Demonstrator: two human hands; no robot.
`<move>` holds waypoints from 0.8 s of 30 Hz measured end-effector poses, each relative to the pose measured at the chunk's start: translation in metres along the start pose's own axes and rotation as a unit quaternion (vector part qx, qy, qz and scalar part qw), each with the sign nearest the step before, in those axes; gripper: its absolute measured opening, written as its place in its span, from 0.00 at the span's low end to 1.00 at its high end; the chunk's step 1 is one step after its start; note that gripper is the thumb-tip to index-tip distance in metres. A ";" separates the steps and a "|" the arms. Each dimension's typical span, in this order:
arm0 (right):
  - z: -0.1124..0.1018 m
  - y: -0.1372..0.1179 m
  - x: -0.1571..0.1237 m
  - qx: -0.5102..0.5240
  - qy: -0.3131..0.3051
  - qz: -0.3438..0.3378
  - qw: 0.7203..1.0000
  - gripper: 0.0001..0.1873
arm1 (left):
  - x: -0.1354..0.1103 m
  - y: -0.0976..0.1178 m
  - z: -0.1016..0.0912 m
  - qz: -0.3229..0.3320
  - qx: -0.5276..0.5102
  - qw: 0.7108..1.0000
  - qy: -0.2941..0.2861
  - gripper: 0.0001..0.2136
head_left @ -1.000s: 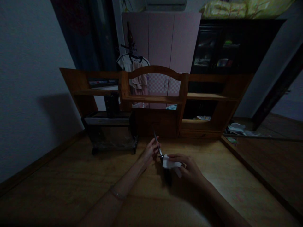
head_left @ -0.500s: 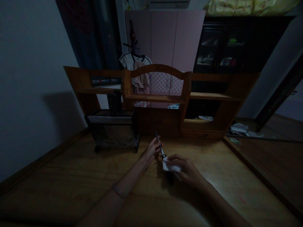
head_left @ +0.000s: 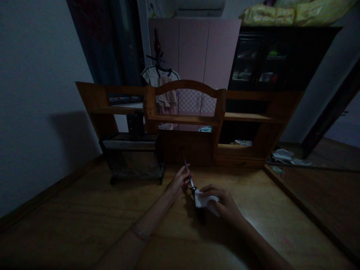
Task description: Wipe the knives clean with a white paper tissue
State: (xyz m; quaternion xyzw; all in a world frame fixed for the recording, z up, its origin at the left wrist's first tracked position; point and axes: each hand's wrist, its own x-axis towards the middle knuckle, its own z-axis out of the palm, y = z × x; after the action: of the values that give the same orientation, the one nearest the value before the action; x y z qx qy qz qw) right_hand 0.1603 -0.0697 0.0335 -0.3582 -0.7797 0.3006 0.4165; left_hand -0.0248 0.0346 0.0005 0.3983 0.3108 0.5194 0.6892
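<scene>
A slim dagger (head_left: 191,182) with a pale narrow blade, a small guard and a dark handle slants up and away from me over the wooden desk top. My left hand (head_left: 180,181) is closed around the blade, its fingertips curled past the metal. A crumpled white tissue (head_left: 203,200) is pinched in my right hand (head_left: 223,204) and lies against the handle just below the guard. The dark handle end (head_left: 200,215) shows beneath the tissue. Dim light hides the fine detail of the blade tip.
At the back of the desk top (head_left: 112,228) stands a wooden shelf unit (head_left: 185,119). A dark box-shaped rack (head_left: 132,161) with a dark upright object (head_left: 135,125) on it is at the left. White papers or bags (head_left: 282,154) lie beyond the right edge.
The view has tipped up slightly. My right hand and the tissue have slid a little down the handle, away from the guard. My left hand keeps its hold on the blade.
</scene>
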 end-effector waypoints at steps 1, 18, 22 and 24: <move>0.001 -0.001 0.000 -0.009 0.001 -0.006 1.000 0.17 | 0.000 0.000 0.000 -0.001 -0.001 1.000 0.002 0.28; 0.004 0.004 0.001 0.038 -0.051 0.020 0.998 0.17 | 0.001 -0.002 -0.001 -0.002 0.001 1.000 0.006 0.26; 0.002 0.003 0.000 0.042 -0.055 0.024 0.997 0.15 | -0.002 0.000 0.000 0.003 0.007 1.000 -0.002 0.25; 0.001 0.003 0.000 0.044 -0.042 0.017 0.998 0.15 | -0.003 0.001 0.001 0.003 0.006 1.000 0.001 0.25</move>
State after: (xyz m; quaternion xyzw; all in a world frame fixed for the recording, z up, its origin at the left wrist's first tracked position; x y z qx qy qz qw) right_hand 0.1603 -0.0682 0.0303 -0.3395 -0.7767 0.3560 0.3933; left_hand -0.0250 0.0317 0.0016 0.4032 0.3130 0.5199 0.6850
